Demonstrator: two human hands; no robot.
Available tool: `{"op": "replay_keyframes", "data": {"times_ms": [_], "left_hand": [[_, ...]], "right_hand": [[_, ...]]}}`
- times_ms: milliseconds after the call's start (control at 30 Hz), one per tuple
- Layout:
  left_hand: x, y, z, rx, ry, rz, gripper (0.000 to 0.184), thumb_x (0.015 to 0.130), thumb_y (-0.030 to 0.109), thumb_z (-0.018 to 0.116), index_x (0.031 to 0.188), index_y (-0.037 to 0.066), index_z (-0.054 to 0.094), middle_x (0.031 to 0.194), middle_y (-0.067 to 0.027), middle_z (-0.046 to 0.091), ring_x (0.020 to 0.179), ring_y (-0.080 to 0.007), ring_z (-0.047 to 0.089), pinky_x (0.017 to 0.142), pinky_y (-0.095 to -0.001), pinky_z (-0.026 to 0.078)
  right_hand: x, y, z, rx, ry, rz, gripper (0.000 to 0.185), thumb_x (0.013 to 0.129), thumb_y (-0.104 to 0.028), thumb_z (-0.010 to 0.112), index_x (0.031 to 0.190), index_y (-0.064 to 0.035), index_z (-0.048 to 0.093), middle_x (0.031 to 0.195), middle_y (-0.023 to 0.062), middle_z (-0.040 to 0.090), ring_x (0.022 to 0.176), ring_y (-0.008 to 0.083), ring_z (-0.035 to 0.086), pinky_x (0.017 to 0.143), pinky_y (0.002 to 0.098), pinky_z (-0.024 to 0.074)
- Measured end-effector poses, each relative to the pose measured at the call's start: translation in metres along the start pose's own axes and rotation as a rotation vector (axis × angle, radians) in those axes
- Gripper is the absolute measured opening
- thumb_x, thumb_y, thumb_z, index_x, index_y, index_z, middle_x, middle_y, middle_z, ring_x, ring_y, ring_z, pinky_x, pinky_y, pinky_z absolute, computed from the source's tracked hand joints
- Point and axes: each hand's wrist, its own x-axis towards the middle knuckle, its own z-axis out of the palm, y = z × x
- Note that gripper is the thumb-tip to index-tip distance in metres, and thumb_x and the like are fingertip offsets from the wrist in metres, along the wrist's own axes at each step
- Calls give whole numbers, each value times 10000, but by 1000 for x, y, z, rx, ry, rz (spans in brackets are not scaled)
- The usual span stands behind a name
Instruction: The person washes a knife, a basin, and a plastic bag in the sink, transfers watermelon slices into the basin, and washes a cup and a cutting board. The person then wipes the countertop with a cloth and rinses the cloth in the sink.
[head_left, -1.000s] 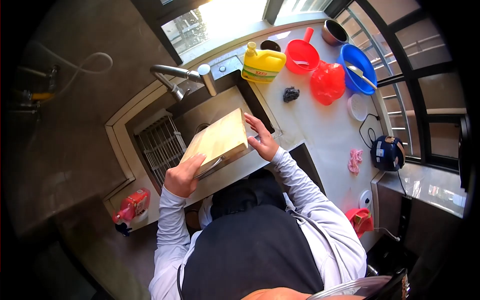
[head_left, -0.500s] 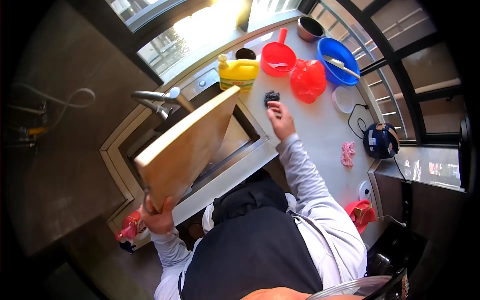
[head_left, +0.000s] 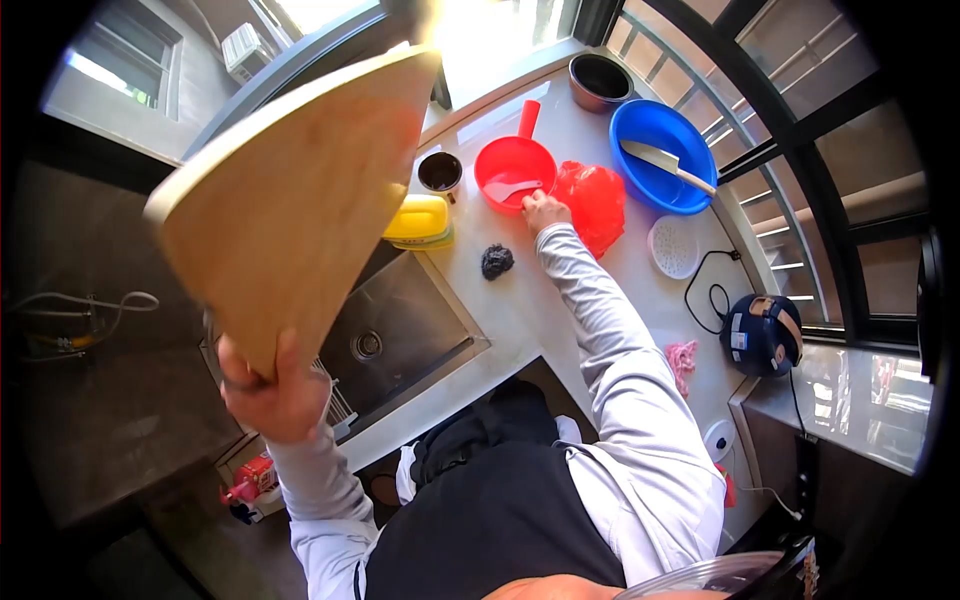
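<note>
My left hand (head_left: 283, 390) grips a wooden cutting board (head_left: 300, 190) by its lower end and holds it tilted up above the sink (head_left: 405, 310). My right hand (head_left: 546, 212) is at the near rim of a red plastic dipper (head_left: 515, 160), its fingers curled and closed on the rim; the fingertips are partly hidden. Inside the dipper lies a pale pink spoon or scoop (head_left: 512, 188). A red plastic bag (head_left: 592, 205) sits right beside this hand. Nearer me, a dark scouring pad (head_left: 497, 262) rests on the counter (head_left: 540, 300).
A yellow jug (head_left: 420, 220) and dark cup (head_left: 440, 172) stand beside the sink. Toward the window are a dark pot (head_left: 600, 82) and a blue basin (head_left: 640, 185) with a cleaver (head_left: 650, 157) across it. A white strainer (head_left: 673, 248), pink cloth (head_left: 681, 365) and rice cooker (head_left: 762, 335) sit rightward.
The cutting board has risen from over the sink, up and to the left, in my left hand. My right hand has moved from beside the scouring pad to the red dipper's rim. The view has shifted.
</note>
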Motion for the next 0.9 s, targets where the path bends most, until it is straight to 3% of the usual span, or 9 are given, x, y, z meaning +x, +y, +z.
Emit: {"op": "replay_keyframes", "data": {"times_ms": [133,167,333,433,467,567,767,800,900], "left_hand": [[55,22,87,34,-144,177,335,842,132,709,1127,-16,614,915,-145,707,813,-182,690,735,-318,529],[68,24,107,70,-204,202,336,840,142,714,1124,-8,614,892,-153,702,793,-218,698,720,-327,532],[134,5,223,59,-468,343,330,828,200,697,1105,40,617,865,-206,671,836,-419,649,692,-402,534],[172,-19,303,140,-618,380,414,807,309,690,1126,55,623,920,-203,682,878,-402,655,719,-424,538],[180,-25,330,163,-579,435,432,810,321,688,1155,70,624,910,-198,689,807,-368,679,692,-399,546],[197,-42,390,315,-731,198,507,827,380,706,1182,30,618,861,-157,703,622,-250,664,583,-336,534],[238,-96,472,185,-865,215,516,791,349,774,1135,-5,624,845,-121,692,667,-155,612,550,-305,493],[243,-102,480,194,-851,299,514,795,323,776,1139,-23,613,869,-115,682,716,-150,595,597,-314,500],[251,-104,496,182,-950,118,455,788,219,783,1135,-31,630,912,-56,680,811,-95,601,751,-269,500]], "right_hand": [[-42,12,-7,-10,49,-116,146,857,-281,602,822,-159,676,889,69,643,803,263,689,661,422,563],[-54,15,-9,19,44,-138,154,851,-257,573,792,-169,685,865,63,645,776,264,691,635,426,559],[-96,32,-33,92,-1,-121,138,768,-300,702,764,-164,676,857,36,622,765,238,652,626,404,537],[-110,41,-28,132,38,-112,175,734,-323,744,764,-163,678,866,21,616,803,229,635,637,397,523],[-113,43,-33,151,6,-110,174,740,-322,741,771,-162,680,872,20,616,819,229,631,650,399,520],[-122,51,-36,203,-64,-106,164,757,-306,729,809,-157,684,914,23,620,857,237,622,685,404,509],[-126,62,-41,286,-37,-107,151,756,-269,721,845,-150,692,945,27,622,854,236,613,717,395,488],[-125,63,-43,295,-39,-106,150,746,-257,726,847,-151,695,936,19,620,840,229,609,725,394,479],[-124,63,-44,325,-21,-98,154,746,-250,727,865,-157,701,941,19,620,848,222,607,725,389,477]]}}
